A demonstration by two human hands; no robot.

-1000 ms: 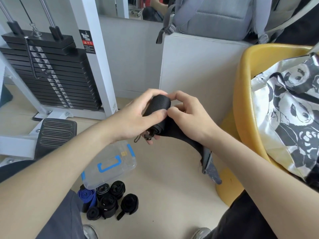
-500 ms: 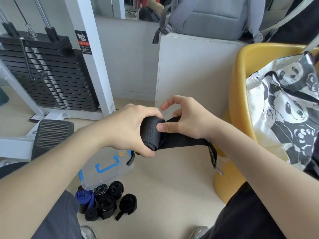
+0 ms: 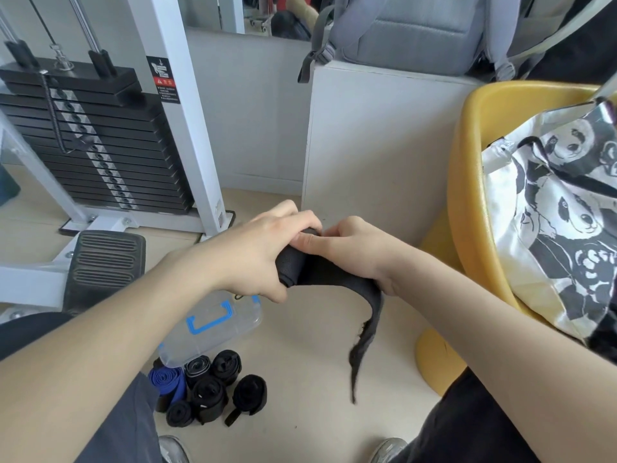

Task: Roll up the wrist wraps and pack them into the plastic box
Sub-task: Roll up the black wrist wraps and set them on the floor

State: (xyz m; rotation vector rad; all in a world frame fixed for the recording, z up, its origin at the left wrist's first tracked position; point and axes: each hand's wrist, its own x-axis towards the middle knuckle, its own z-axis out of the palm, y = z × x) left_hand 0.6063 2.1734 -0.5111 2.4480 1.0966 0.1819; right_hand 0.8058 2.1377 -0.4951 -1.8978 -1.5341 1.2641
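A black wrist wrap point(image 3: 337, 277) is held between both hands in mid-air, partly rolled. My left hand point(image 3: 257, 252) grips the rolled end. My right hand point(image 3: 354, 252) presses on the strap beside the roll, thumb on top. The loose tail hangs down to the right and ends near the floor. Below, a clear plastic box point(image 3: 213, 325) with blue latches lies on the floor. In front of it sit several rolled wraps point(image 3: 208, 392), mostly black, with one blue roll point(image 3: 167, 384) at the left.
A white weight-stack machine point(image 3: 100, 142) and its ribbed foot pedal point(image 3: 103, 262) stand at the left. A white block point(image 3: 377, 145) with a grey backpack on top is ahead. A yellow chair point(image 3: 467, 202) holding a panda-print bag point(image 3: 561, 208) is at the right.
Both hands have dropped lower with the wrap. The right hand has shifted onto the strap close to the roll, and the loose tail now hangs straight down instead of stretching right.
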